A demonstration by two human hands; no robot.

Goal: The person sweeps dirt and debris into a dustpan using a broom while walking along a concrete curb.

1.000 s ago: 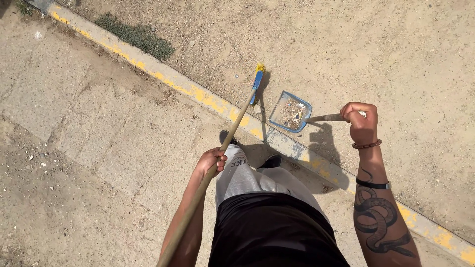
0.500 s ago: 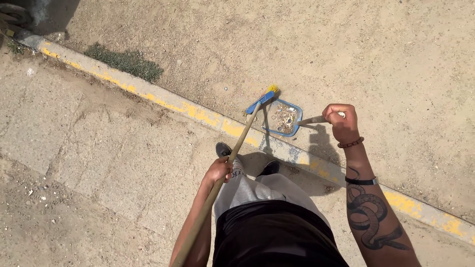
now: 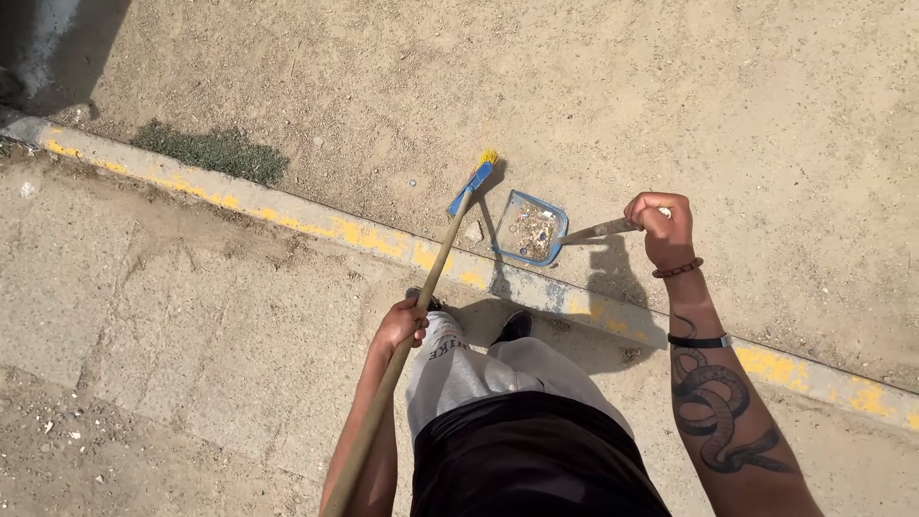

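My left hand (image 3: 402, 324) grips the long wooden handle of a broom (image 3: 436, 266). Its blue head with yellow bristles (image 3: 475, 182) rests on the sandy ground just beyond the curb. My right hand (image 3: 659, 228) holds the handle of a blue dustpan (image 3: 531, 228), which sits on the ground to the right of the broom head. The pan holds small debris and litter. My legs in grey trousers and dark shoes stand on the curb below the pan.
A concrete curb with worn yellow paint (image 3: 316, 225) runs diagonally from upper left to lower right. Sandy ground lies beyond it, paved sidewalk before it. A patch of grass (image 3: 211, 151) grows by the curb at left. A dark shadow covers the top left corner.
The view has shifted right and down along the curb. The broom head has swung nearer the dustpan's left side. Both hands keep their grips.
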